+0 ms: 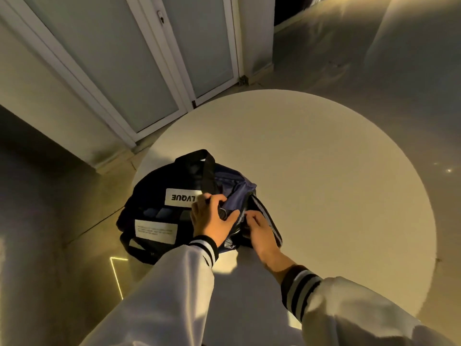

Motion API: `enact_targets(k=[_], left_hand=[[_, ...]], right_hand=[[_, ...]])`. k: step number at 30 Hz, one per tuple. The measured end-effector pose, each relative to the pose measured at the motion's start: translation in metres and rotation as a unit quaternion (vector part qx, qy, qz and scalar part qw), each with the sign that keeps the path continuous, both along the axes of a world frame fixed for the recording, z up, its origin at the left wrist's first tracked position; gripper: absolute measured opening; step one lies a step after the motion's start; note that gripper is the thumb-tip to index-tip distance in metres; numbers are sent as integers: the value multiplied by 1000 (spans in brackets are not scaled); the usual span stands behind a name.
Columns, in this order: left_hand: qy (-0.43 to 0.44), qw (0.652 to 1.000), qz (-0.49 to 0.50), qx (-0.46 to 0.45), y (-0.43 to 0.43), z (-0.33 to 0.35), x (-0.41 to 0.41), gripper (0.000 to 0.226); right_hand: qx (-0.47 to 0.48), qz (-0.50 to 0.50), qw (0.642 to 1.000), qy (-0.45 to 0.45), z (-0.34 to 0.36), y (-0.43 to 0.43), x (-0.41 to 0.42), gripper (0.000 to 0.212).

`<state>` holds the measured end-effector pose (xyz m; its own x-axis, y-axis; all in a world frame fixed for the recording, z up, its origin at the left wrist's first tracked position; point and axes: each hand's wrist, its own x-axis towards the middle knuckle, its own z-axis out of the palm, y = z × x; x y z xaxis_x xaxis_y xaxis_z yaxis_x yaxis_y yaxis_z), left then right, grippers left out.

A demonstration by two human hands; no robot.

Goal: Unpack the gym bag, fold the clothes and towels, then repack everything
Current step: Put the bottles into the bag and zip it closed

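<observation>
Gym bag (149,181) at near-left rim of round table (324,171), mouth open. Left hand (212,221): fingers curled, gripping bag's blue inner edge. Right hand (262,233): fingers curled, pinching opposite striped edge

Home interior, likely a living space: white-framed frosted-glass doors (119,58), round white table (324,158), smooth pale floor (37,221), warm dim lighting.

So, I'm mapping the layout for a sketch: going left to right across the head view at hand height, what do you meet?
Black gym bag → left hand → right hand → bare part of the round table.
</observation>
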<state>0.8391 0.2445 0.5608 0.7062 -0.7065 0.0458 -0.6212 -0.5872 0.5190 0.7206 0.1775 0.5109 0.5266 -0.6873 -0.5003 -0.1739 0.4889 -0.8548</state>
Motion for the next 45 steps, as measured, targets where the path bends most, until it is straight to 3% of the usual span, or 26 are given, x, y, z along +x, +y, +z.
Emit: enact_targets(k=[9, 13, 18, 22, 24, 27, 29, 32, 35, 42, 45], left_hand=[[141, 990, 2, 5, 9, 16, -11, 26], [165, 986, -2, -4, 8, 23, -15, 18], [180, 983, 16, 21, 10, 24, -19, 35], [170, 985, 29, 28, 11, 25, -25, 44], [112, 992, 42, 25, 11, 25, -28, 50], [28, 999, 12, 10, 5, 29, -34, 46], [31, 998, -32, 37, -3, 29, -38, 38], [89, 988, -77, 98, -11, 23, -41, 38], [104, 984, -88, 112, -13, 17, -39, 46], [118, 986, -83, 86, -17, 16, -30, 46], [85, 988, -88, 94, -19, 16, -28, 47]], right_hand=[[31, 61, 997, -47, 34, 26, 2, 43], [71, 66, 992, -78, 43, 27, 6, 38], [64, 51, 996, -37, 44, 22, -9, 32], [-24, 60, 997, 45, 34, 20, -23, 22], [-95, 53, 990, 87, 36, 14, -32, 20], [-207, 23, 967, 148, 39, -5, -43, 24], [-247, 32, 946, 207, 33, -20, -46, 30], [-183, 124, 938, 267, 28, -30, -46, 54], [-138, 166, 943, 254, 24, -31, -48, 67], [-122, 146, 961, 200, 29, -31, -16, 44], [-135, 112, 967, 186, 33, -37, -7, 38]])
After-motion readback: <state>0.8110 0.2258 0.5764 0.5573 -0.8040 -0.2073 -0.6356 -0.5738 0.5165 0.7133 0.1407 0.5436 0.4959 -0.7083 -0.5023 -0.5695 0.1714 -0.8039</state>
